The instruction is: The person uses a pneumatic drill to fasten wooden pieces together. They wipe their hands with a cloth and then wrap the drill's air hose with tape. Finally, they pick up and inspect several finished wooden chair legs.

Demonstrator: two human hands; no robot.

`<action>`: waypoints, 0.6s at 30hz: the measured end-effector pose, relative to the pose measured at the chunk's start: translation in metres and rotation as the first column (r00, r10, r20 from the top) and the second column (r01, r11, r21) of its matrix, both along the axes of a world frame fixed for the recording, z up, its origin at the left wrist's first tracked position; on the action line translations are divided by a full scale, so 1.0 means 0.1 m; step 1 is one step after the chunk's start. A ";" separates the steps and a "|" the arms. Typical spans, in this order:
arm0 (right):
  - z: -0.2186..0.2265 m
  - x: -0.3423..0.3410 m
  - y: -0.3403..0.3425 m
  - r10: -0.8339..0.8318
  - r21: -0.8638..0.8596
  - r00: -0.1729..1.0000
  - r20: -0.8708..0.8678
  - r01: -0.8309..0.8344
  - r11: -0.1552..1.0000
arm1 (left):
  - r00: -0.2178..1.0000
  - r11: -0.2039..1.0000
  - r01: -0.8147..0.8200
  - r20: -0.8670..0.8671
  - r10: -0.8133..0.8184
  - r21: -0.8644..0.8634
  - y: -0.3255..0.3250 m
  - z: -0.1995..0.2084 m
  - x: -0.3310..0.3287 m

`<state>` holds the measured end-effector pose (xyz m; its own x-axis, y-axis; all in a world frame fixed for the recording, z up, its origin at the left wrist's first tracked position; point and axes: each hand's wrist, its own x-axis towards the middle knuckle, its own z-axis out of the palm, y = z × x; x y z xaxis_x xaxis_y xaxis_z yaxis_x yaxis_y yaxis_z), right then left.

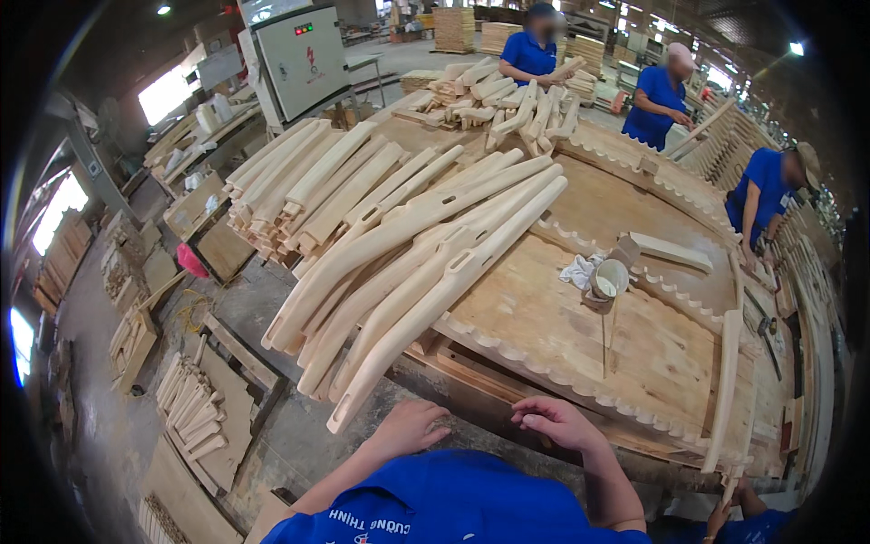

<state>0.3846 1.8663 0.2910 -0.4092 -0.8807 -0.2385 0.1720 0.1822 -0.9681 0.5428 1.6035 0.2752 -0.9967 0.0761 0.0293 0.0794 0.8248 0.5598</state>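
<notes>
My left hand hangs in front of the table edge, fingers loosely bent and nothing in it. It is nearest to the low end of a long curved wooden chair leg that has a slot cut near its bend. My right hand, also empty, is held a little apart from the left, its thumb off its loosely bent fingers, just before the table's front edge. Several similar curved legs lie in a stack over the table's left corner, their near ends jutting past the edge. Neither hand touches the wood.
The plywood tabletop carries scalloped wooden strips. On it stand a small pot with a thin stick, a white rag and a wooden block. More wooden parts are piled behind. Several co-workers in blue are around the table.
</notes>
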 end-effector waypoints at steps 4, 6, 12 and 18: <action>0.18 -0.20 0.27 0.043 0.072 0.992 -0.118 -0.035 0.997 | 0.987 0.958 -0.159 0.002 0.163 0.240 0.29 0.11 -0.05; 0.23 -0.28 0.35 0.058 0.102 0.978 -0.199 -0.038 0.994 | 0.947 0.863 -0.304 0.034 0.318 0.404 0.35 0.16 -0.11; 0.37 -0.48 0.48 0.059 0.050 0.940 -0.336 -0.045 0.998 | 0.895 -0.484 -0.281 0.409 0.180 0.829 0.02 -0.20 -0.12; 0.67 -0.53 0.38 0.164 0.119 0.848 -0.503 -0.120 0.986 | 0.778 -0.470 -0.034 0.319 0.542 0.882 -0.06 -0.31 -0.32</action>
